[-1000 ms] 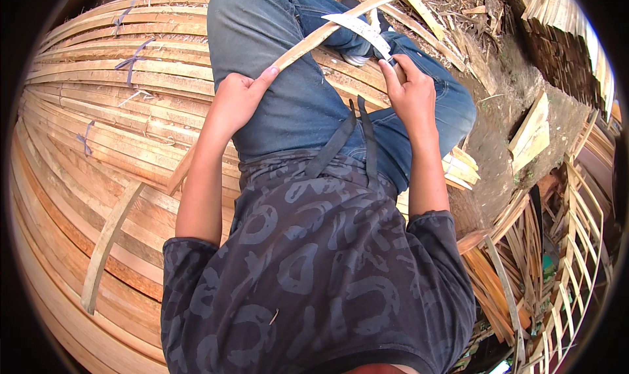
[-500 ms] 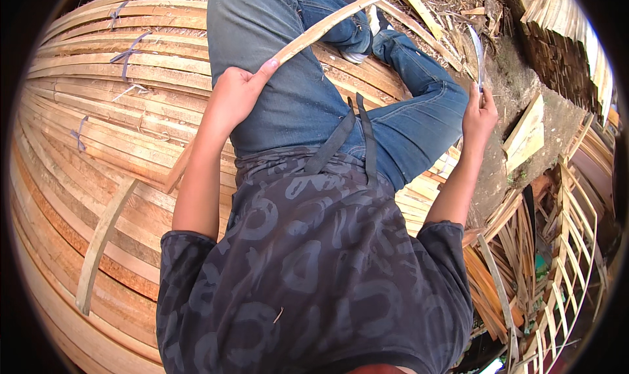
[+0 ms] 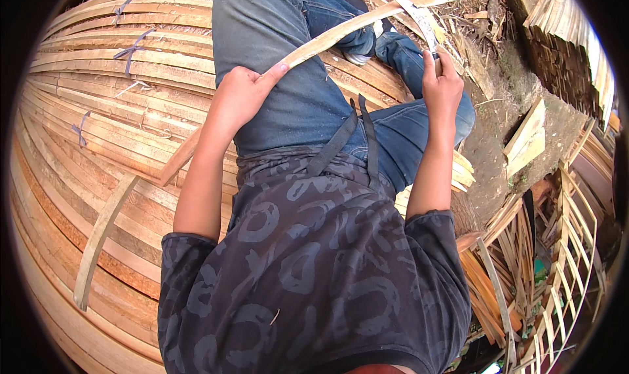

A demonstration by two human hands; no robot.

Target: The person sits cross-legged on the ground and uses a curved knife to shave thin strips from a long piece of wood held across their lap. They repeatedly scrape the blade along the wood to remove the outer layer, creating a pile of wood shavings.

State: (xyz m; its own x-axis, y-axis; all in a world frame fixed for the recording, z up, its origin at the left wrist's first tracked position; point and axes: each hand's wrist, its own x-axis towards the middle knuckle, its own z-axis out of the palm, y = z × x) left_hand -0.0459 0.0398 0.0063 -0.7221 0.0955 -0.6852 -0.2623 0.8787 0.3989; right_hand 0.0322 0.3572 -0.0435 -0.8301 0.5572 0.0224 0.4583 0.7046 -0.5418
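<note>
My left hand (image 3: pixel 244 93) is closed round a long, thin wooden strip (image 3: pixel 347 28), thumb laid along its upper face. The strip passes under my left forearm and slants up over my thigh toward the upper right. My right hand (image 3: pixel 441 82) grips a knife (image 3: pixel 422 20) by its handle, which my fingers mostly hide. The pale blade points up and left, its tip end at the strip's lower edge; whether it touches the wood I cannot tell.
Bundles of sawn strips (image 3: pixel 131 79), tied with purplish cord, lie at my left. A short loose stick (image 3: pixel 105 243) rests across boards. On the right are a wood wedge (image 3: pixel 526 138), a slatted frame (image 3: pixel 565 276) and a stack of thin sheets (image 3: pixel 570 30).
My right hand has swung left and upward with the knife, bringing the blade from beyond the strip's right side to the strip. The strip's far end has dipped slightly; my left hand keeps its grip.
</note>
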